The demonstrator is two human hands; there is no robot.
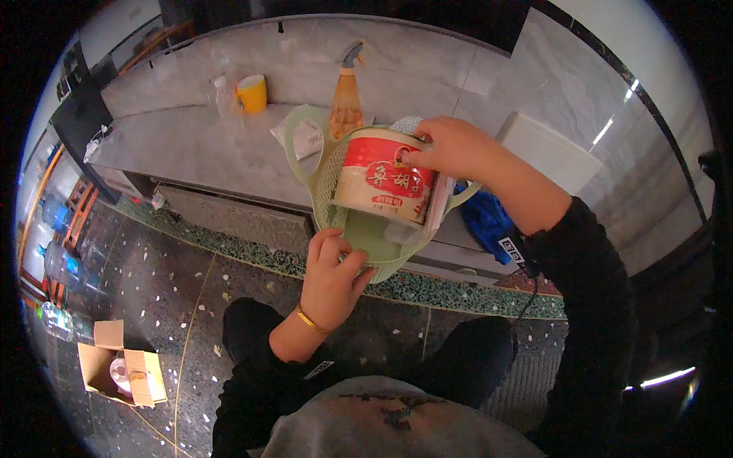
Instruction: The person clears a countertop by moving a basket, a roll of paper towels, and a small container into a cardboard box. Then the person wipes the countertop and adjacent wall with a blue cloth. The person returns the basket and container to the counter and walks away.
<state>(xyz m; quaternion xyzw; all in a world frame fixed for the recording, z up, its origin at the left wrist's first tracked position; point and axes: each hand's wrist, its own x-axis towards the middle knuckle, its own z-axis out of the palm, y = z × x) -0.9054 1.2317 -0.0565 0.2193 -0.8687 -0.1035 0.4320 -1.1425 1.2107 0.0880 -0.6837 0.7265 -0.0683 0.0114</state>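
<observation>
A pale green plastic basket [325, 200] with looped handles is tilted towards me at the front edge of a grey stone-look counter [189, 137]. My left hand [331, 283], with a gold-coloured bangle at the wrist, grips the basket's near rim. My right hand [452, 146] grasps the upper right of a red-and-cream printed tub [366, 177], which lies partly inside the basket. Below the tub shows the bare green basket bottom. Something clear or whitish sits by the basket's right side, largely hidden by the tub.
Behind the basket stands an amber spray bottle [346, 100]. Farther left are a yellow mug [252, 93], a clear plastic bottle [221, 94] and a white packet [303, 143]. A blue cloth item [485, 220] lies right. An opened cardboard box [150, 366] is on the floor.
</observation>
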